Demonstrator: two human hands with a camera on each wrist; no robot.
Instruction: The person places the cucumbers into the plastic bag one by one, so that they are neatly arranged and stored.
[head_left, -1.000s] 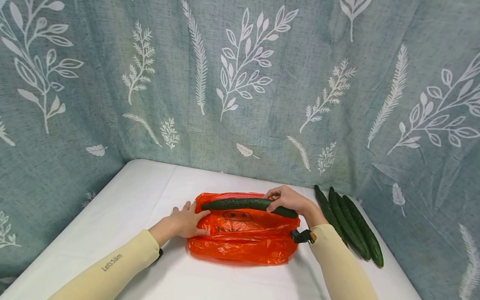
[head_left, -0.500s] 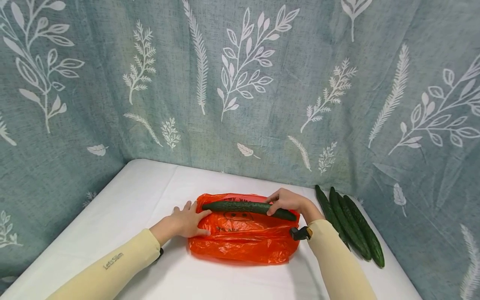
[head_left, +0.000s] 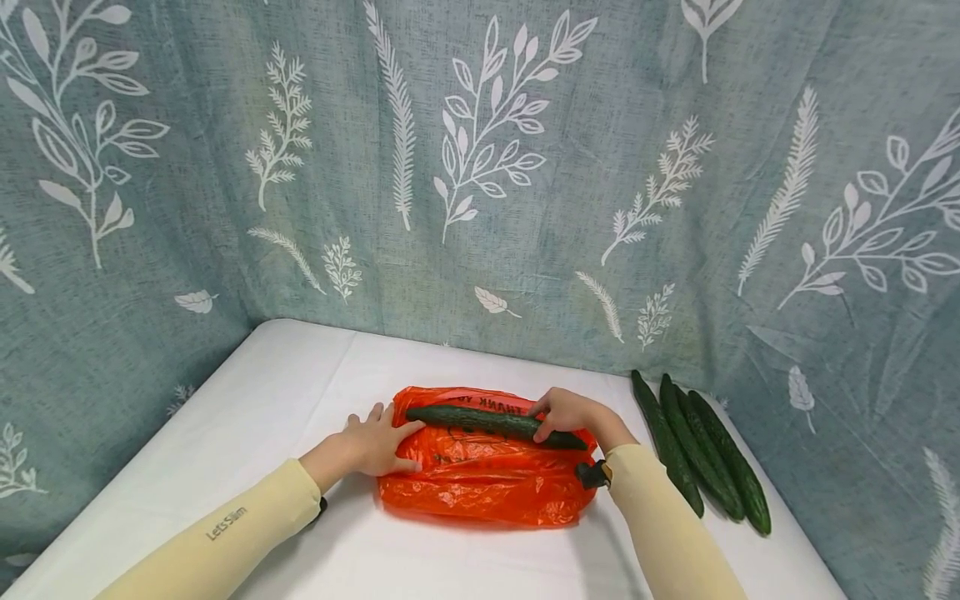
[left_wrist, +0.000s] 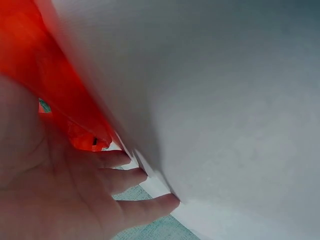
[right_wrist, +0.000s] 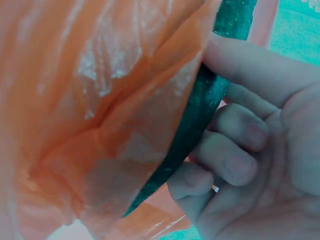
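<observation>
A red plastic bag [head_left: 480, 500] with dark print lies on the white table, its mouth spread open. Across that mouth lies a long dark green cucumber [head_left: 465, 418]. My right hand [head_left: 572, 414] pinches the cucumber near its right end, thumb on the near side. In the right wrist view the cucumber [right_wrist: 200, 100] runs along the edge of the bag [right_wrist: 125, 100], partly behind the plastic, with the other fingers curled beside it. My left hand [head_left: 375, 442] rests on the left side of the bag with fingers spread; in the left wrist view its fingertips reach the table.
Several more cucumbers [head_left: 701, 450] lie side by side at the table's right edge, beyond the right forearm. A patterned grey-green curtain [head_left: 480, 167] hangs behind and along the sides of the white table [head_left: 300, 375].
My right hand has moved a little down and left, lowering the right end of the cucumber into the bag's mouth. The left hand stays in place.
</observation>
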